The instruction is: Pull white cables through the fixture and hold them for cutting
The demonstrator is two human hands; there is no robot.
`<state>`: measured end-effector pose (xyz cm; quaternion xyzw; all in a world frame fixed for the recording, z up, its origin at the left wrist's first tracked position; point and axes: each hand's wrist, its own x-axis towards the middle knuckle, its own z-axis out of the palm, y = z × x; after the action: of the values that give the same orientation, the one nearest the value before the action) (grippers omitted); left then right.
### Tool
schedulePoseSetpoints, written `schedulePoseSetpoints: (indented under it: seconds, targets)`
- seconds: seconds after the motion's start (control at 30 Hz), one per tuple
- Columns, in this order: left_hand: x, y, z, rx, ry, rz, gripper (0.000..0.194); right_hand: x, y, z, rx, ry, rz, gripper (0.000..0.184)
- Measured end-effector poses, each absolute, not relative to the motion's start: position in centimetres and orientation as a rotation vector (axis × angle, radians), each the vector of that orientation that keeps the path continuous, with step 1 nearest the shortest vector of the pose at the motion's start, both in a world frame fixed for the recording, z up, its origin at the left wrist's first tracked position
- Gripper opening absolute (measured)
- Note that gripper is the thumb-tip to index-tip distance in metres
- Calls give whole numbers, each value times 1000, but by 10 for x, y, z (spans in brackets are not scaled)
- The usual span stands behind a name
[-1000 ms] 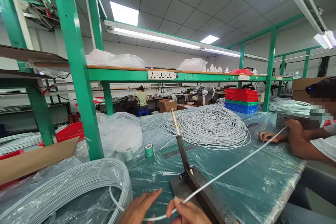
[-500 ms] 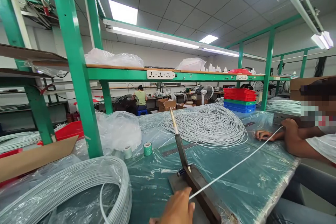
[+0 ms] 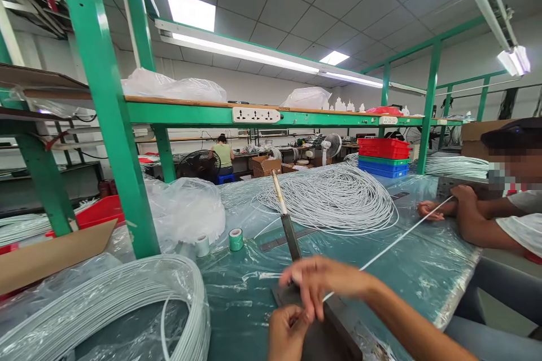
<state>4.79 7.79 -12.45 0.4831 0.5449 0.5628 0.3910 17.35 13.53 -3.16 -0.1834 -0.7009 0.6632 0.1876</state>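
Note:
My left hand (image 3: 288, 330) is closed at the bottom edge, over the dark metal cutter base (image 3: 341, 321), pinching the end of a taut white cable (image 3: 393, 243). My right hand (image 3: 322, 283) hovers just above it, slightly blurred, with its fingers spread and nothing in them. It is in front of the foot of the cutter's raised lever (image 3: 284, 217). The cable runs up and right to a co-worker's hands (image 3: 429, 210) at the table's right side. Where the cable meets my left fingers is hidden by my right hand.
A wrapped coil of white cable (image 3: 105, 304) lies at the near left, and a big loose coil (image 3: 334, 200) sits mid-table. Two tape rolls (image 3: 236, 239) stand by a green post (image 3: 114, 141). Stacked crates (image 3: 383, 156) stand behind, and another person sits far back.
My right hand has come up from the bottom edge and reached left over the cutter. My left hand has come back into view, closed under it. The co-worker's hands have stayed on the cable.

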Motion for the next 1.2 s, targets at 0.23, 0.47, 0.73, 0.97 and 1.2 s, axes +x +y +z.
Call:
schedulePoseSetpoints:
  seconds: [0.23, 0.47, 0.73, 0.97, 1.2]
  targets:
    - [42, 93, -149, 1325, 1411, 1344, 44, 127, 276, 36, -994, -1641, 1472, 36]
    - [38, 100, -157, 1296, 1459, 1328, 39, 90, 302, 34, -1020, -1630, 1634, 52]
    - [43, 92, -139, 1232, 1442, 1329, 33, 124, 270, 56, -975, -1604, 1674, 54]
    - [42, 88, -131, 1239, 1431, 1314, 27, 210, 186, 61, -805, -1499, 1834, 50]
    - [44, 86, -128, 1223, 1455, 1296, 24, 273, 86, 17, -987, -1413, 1907, 20]
